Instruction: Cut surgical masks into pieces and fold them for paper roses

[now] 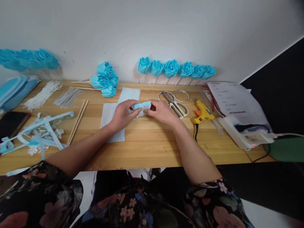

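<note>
Both hands pinch one small folded piece of blue-and-white mask fabric [143,106] just above the wooden table. My left hand [124,114] grips its left end between thumb and fingers. At the right end, my right hand [163,111] closes thumb and fingers on it. Under and beside my left hand lie flat pale mask sheets [108,115], and another sheet [129,93] lies behind. To the right of my right hand are scissors [179,107] with white handles. The fabric's exact folds are partly hidden by my fingers.
Blue fabric roses on sticks [171,68] lean along the wall. A yellow glue gun [203,112] and a white power strip [239,134] lie right. Left are two sticks [77,122], cut strips [42,130], a phone [7,130] and stacked masks [10,93].
</note>
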The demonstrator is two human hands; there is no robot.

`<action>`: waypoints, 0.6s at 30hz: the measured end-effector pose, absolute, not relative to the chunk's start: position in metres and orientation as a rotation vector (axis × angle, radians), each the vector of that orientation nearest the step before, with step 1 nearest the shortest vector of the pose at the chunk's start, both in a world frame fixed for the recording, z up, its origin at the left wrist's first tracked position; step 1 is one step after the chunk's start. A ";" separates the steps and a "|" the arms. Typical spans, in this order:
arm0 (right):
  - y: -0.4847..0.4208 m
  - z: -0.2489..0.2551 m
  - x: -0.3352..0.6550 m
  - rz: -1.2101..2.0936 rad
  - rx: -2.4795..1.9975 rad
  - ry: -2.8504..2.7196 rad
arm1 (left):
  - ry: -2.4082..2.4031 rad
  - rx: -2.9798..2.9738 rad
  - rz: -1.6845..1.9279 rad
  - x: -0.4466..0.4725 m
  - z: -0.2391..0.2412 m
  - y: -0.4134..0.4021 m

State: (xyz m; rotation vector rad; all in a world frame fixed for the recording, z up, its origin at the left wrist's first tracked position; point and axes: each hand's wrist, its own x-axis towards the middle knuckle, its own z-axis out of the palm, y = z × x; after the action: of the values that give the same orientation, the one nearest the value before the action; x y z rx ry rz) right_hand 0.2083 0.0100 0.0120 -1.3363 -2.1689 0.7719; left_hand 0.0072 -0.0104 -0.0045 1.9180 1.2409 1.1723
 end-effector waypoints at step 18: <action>0.006 0.020 0.205 0.849 -1.152 -1.840 | 1.029 1.305 1.242 0.008 -0.008 -0.006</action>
State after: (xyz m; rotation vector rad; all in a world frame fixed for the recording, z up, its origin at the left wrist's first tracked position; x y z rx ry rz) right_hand 0.2055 0.0063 0.0197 -1.1525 -1.8403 0.8485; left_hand 0.0079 -0.0058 -0.0078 1.3049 1.0292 1.2419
